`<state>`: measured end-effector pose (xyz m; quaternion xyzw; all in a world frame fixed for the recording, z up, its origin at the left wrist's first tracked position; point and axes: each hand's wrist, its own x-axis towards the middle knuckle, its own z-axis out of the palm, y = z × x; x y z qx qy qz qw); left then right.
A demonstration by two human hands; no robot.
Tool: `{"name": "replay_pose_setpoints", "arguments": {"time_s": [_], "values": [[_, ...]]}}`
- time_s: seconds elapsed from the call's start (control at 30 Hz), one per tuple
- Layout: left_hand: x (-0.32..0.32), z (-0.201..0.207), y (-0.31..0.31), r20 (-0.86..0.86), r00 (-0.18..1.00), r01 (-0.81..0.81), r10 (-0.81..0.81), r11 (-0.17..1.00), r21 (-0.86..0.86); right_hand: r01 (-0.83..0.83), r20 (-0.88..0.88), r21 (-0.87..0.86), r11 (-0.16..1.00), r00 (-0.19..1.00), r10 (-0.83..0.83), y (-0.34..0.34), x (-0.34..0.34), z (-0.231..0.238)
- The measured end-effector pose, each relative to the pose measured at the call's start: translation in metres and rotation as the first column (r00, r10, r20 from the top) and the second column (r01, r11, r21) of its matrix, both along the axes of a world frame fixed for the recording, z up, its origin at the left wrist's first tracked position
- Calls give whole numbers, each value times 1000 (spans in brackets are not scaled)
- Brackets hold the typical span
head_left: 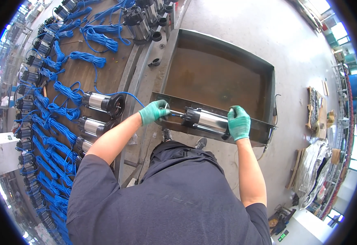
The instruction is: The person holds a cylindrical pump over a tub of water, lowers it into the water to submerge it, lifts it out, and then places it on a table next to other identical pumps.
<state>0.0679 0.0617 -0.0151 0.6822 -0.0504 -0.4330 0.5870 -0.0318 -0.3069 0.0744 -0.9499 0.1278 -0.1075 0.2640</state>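
A silver cylindrical motor with black end caps, seemingly a pump motor [209, 121], lies sideways across the near edge of a metal tank [268, 98]. My right hand [239, 123], in a green glove, grips its right end cap. At its left end, my left hand [154, 112], also gloved in green, has its fingers pinched around a thin metal rod [175, 112] that reaches to the black cap. A small pale tip sticks up from those fingers; its kind is unclear. A blue cable [133, 98] runs from the workbench toward my left hand and shows again beside the rod.
Brownish liquid [219, 73] fills the tank. To the left, a brown-topped workbench [105, 73] carries several similar motors [96, 101] and coiled blue cables [68, 94]. More motors [136, 24] stand at its far end. Pallets with wrapped material [313, 171] sit on the floor at right.
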Motion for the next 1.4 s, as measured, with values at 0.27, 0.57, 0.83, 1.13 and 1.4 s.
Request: {"name": "replay_pose_setpoints", "arguments": {"time_s": [0.27, 0.57, 0.83, 1.13, 1.4], "values": [[18, 30, -1, 225, 836, 383, -500, 826, 414, -25, 25, -18, 1000, 999, 25, -2, -2, -3], [-10, 6, -6, 720, 376, -102, -583, 746, 658, -8, 1, -1, 1000, 1000, 8, 3, 0, 0], [18, 48, -8, -297, 953, 170, -50, 903, 394, -18, 4, 2, 1000, 1000, 18, 0, -1, 1], [-5, -17, 3, 439, 897, -8, -51, 991, 131, -27, 19, 7, 1000, 999, 27, 1, 1, 0], [27, 24, -9, 179, 818, 399, -547, 764, 508, -30, 18, 2, 1000, 999, 30, 0, 0, -3]]}}
